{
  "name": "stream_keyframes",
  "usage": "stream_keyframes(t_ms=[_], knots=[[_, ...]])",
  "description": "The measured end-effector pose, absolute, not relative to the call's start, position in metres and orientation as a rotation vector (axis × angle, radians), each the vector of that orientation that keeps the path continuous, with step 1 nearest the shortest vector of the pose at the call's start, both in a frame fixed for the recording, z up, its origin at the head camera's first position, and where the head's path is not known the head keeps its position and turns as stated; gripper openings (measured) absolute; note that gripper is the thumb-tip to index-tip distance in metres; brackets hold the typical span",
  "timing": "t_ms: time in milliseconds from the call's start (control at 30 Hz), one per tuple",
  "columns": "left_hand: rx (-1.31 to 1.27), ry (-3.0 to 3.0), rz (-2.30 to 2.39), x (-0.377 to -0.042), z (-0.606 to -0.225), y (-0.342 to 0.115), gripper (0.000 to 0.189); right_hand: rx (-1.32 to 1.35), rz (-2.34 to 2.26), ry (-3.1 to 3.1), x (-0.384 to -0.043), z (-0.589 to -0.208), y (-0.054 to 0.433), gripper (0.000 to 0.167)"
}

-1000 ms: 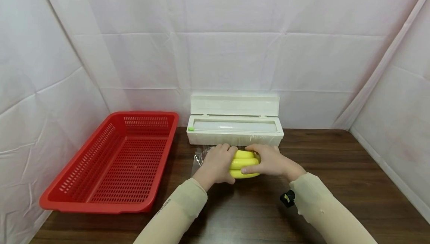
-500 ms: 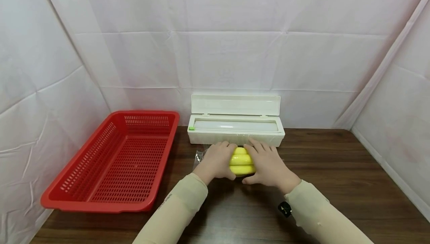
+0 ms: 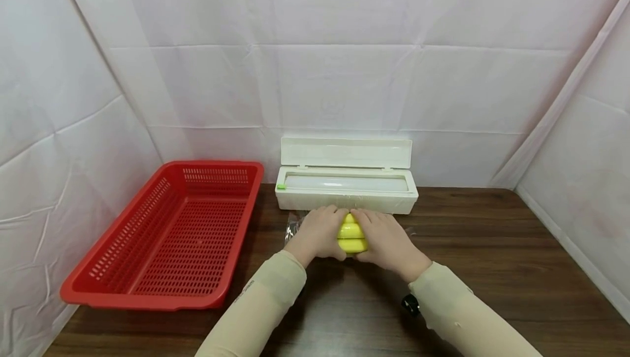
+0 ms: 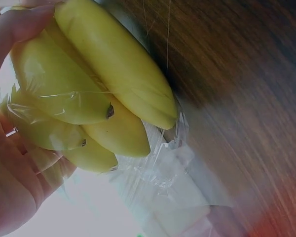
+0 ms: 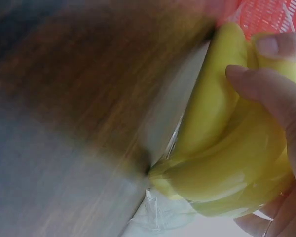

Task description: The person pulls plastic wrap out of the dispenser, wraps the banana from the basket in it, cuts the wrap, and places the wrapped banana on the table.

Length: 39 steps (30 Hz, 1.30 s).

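A bunch of yellow bananas lies on the table between my two hands. Clear plastic wrap covers part of the bunch, creased over its tips in the left wrist view. My left hand grips the left end, thumb at the near side and fingers over the far side. From the right, my right hand holds the other end in the same way, its thumb on the bananas. Both hands' fingertips nearly meet on top. The hands hide most of the bunch in the head view.
Just behind the bananas stands a white wrap dispenser box, its lid raised, a roll inside and a green slider at its left. A red perforated basket is on the left. White cloth walls surround the dark wooden table.
My right hand has opened its fingers, shifted left and closed round the right end of the bananas, hiding more of them. The left hand has kept its hold almost in place.
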<state>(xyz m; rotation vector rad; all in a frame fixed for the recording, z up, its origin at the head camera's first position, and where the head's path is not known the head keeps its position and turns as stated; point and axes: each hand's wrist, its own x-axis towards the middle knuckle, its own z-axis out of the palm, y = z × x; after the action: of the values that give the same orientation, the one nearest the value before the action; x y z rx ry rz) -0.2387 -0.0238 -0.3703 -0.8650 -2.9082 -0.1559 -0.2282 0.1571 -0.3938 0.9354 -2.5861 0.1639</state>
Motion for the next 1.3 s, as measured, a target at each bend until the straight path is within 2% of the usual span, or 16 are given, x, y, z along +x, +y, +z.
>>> stream_keyframes(t_ms=[233,533,1000,1300], knots=[[-0.876,-2.937,-0.163,-0.24,-0.372,-0.026,0.103,0.95,0.267,-2.652,-0.237,-0.389,0.158,0.082],[-0.905,-2.93,-0.318,-0.248,-0.376,-0.03,0.079,0.926,0.429,-2.756,-0.241,-0.382,0.16,0.079],[-0.944,-2.953,-0.698,-0.252,-0.37,-0.041,0.075,0.922,0.794,-2.818,-0.244,-0.38,0.165,0.089],[-0.933,-2.971,-0.827,-0.256,-0.373,-0.046,0.073,0.9,0.905,-2.803,-0.247,-0.384,0.165,0.079]])
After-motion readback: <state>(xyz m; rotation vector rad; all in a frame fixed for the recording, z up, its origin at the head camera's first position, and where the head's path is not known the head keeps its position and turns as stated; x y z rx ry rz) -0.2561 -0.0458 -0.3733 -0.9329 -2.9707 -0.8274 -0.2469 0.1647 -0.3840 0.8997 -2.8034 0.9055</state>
